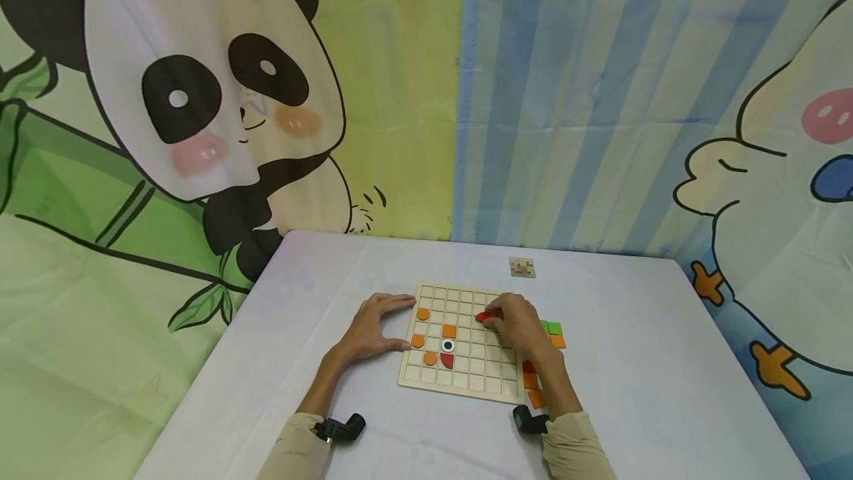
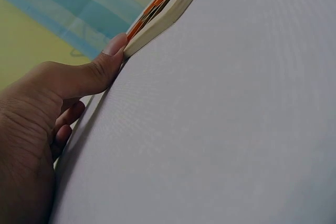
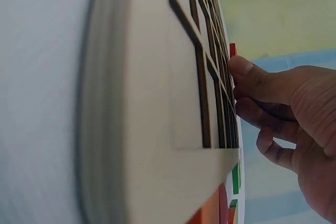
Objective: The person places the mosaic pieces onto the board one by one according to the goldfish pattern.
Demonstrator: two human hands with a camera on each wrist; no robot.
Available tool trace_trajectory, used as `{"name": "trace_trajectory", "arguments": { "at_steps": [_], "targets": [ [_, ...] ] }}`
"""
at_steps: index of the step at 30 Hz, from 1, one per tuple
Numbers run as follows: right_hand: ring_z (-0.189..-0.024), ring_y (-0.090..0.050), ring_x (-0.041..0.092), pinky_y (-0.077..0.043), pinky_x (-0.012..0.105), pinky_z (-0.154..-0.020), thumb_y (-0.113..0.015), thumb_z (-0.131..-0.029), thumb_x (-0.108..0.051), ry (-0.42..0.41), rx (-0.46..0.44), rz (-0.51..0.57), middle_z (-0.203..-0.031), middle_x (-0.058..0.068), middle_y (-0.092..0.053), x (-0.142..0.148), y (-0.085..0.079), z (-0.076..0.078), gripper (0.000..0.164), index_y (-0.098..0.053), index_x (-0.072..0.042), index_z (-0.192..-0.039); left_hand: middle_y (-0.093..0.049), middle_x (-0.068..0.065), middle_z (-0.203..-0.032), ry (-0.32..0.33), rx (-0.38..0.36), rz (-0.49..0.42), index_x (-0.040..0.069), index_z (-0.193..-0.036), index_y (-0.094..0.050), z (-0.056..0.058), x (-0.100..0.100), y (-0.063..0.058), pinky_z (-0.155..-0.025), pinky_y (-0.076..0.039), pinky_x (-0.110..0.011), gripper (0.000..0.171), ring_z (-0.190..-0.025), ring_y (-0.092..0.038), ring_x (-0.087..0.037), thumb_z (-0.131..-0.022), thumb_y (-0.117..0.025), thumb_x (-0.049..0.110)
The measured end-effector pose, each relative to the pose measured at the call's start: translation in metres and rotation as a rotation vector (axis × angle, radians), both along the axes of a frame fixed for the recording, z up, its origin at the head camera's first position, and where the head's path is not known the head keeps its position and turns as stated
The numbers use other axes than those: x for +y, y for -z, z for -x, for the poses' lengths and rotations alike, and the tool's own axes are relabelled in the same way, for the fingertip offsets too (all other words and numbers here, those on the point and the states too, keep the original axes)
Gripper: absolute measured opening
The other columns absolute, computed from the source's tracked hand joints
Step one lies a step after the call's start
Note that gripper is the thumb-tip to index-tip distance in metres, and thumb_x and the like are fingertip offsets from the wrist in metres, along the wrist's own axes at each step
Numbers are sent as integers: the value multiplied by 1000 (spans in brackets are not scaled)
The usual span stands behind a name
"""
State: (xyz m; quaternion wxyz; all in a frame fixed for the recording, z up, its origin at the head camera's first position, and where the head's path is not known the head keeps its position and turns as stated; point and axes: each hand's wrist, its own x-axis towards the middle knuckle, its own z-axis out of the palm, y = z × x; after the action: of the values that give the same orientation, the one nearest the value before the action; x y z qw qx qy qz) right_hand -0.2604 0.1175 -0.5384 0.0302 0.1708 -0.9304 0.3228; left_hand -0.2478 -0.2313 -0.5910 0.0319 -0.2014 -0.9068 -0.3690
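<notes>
Partly, the right grip (image 1: 522, 323) covers a red piece (image 1: 482, 316).

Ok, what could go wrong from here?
The red piece pinched by the right hand might land crooked on the board. The left hand, touching the board's left edge, could nudge it and shift the orange discs. The right forearm, close to the orange tiles beside the board, might knock them.

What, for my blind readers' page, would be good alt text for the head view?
A person's right hand pinches a red piece over a gridded board on a white table, while the left hand touches the board's left edge. Orange pieces lie on the board; a cartoon panda decorates the backdrop.
</notes>
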Motion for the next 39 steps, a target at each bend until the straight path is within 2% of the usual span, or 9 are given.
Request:
{"name": "trace_trajectory", "arguments": {
  "at_steps": [13, 28, 39],
  "targets": [
    [-89, -71, 19, -62, 46, -87, -88, -90, -7, -14, -10, 12, -102, 8, -81, -9, -1, -1, 22, -85, -2, -111, -63, 6, -160, -7, 9, -8, 27, -153, -66, -1, 1, 0, -119, -38, -63, 90, -144, -53, -28, -72, -101, 47],
    [-83, -68, 14, -61, 40, -81, -89, -89, -7, -43, 12, 17, -97, 6, -79, -17, 1, 1, 13, -85, -5, -101, -63, 5, -160, -3, 7, -11, 26, -153, -66, -2, 0, -1, -119, -39, -63, 91, -143, -53, -29, -72, -101, 47],
    [-90, -71, 17, -61, 41, -84, -88, -90, -7, -61, 14, 20, -103, 7, -80, -25, -1, 1, 21, -85, -3, -111, -63, 4, -159, 15, 35, -8, 24, -153, -66, 0, -1, 1, -117, -39, -62, 91, -142, -55, -29, -72, -101, 48]
  ]
}}
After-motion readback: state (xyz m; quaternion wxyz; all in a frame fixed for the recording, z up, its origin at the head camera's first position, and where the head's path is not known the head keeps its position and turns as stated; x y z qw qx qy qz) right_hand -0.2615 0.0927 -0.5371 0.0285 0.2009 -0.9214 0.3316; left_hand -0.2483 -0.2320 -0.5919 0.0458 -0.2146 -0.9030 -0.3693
